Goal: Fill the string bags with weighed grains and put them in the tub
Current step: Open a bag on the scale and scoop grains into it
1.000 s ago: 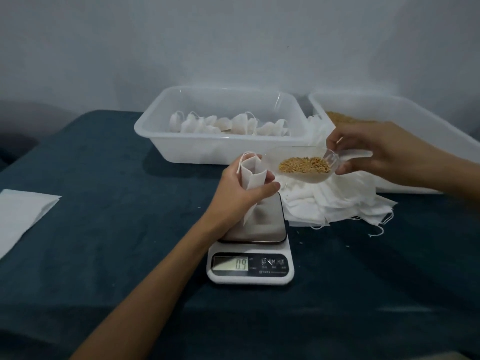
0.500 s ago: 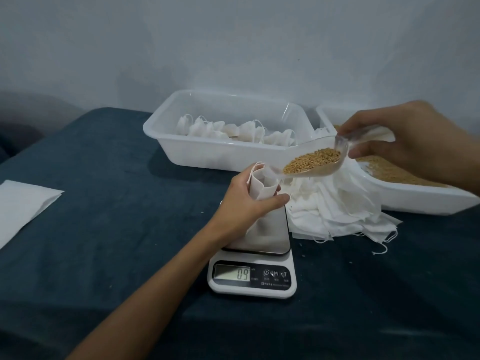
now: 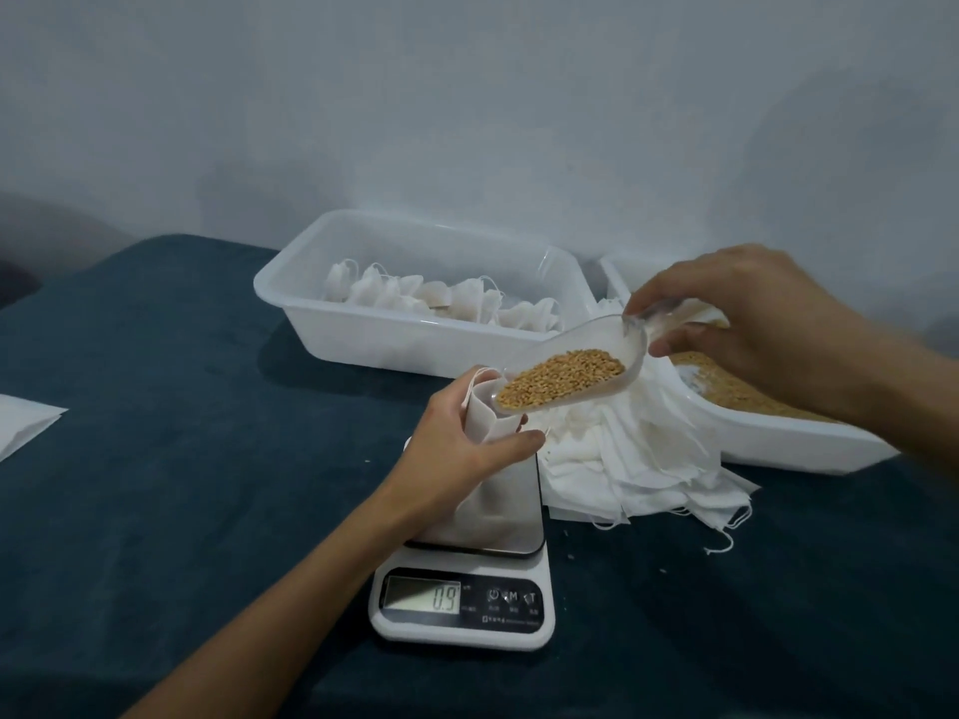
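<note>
1. The left hand (image 3: 456,448) grasps a small white fabric string bag (image 3: 485,415), fingers and thumb curled round it below its open mouth, holding it upright over the steel plate of a white digital kitchen scale (image 3: 464,604).
2. The right hand (image 3: 747,324) pinches the handle of a clear plastic scoop (image 3: 576,365), tilted so its lip touches the bag's mouth; golden-brown grains (image 3: 565,378) lie in the scoop.
3. The scale's display reads 0.9.
4. Behind, a white rectangular plastic tub (image 3: 363,334) holds filled white bags (image 3: 430,301).
5. To the right, a second white plastic tub (image 3: 794,443) holds loose grain.
6. A heap of empty white string bags (image 3: 633,459) lies between scale and grain tub.
7. Everything rests on a counter with a dark teal cloth (image 3: 181,433); a white sheet (image 3: 26,425) lies at its left edge.
</note>
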Available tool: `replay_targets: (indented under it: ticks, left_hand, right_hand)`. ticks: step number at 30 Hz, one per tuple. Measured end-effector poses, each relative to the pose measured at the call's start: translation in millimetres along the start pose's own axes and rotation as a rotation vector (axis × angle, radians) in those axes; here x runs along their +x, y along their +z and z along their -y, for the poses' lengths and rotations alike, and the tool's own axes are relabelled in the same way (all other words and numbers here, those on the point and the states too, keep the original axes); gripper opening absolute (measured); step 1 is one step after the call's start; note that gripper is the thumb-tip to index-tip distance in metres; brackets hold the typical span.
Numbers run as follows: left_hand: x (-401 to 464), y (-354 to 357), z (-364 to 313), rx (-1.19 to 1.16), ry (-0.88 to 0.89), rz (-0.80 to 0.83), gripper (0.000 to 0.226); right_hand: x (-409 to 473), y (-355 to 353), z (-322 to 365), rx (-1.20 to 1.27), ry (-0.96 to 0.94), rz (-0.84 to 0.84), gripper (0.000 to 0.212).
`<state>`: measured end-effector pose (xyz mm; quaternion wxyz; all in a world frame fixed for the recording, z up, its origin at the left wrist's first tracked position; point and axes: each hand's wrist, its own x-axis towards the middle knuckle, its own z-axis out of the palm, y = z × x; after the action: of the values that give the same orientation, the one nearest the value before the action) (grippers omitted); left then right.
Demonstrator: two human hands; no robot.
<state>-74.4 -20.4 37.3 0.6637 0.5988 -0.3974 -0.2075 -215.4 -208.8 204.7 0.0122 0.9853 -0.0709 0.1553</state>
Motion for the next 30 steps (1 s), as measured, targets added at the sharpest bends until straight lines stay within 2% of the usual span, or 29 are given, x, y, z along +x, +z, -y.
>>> replay_targets:
  ticks: [14,30]
  left_hand:
    - [-0.5,0.6,-1.3,-0.026,-0.030,-0.008,0.039]
    - [-1.0,-0.6,-4.0,-0.019,-0.025,-0.029,0.043]
  right_hand:
    - [2.0,0.6,1.8,-0.020,-0.109,-0.048,0.028]
    - [-0.1,4.8,-0.4,-0.036,-0.106,-0.030,0.028]
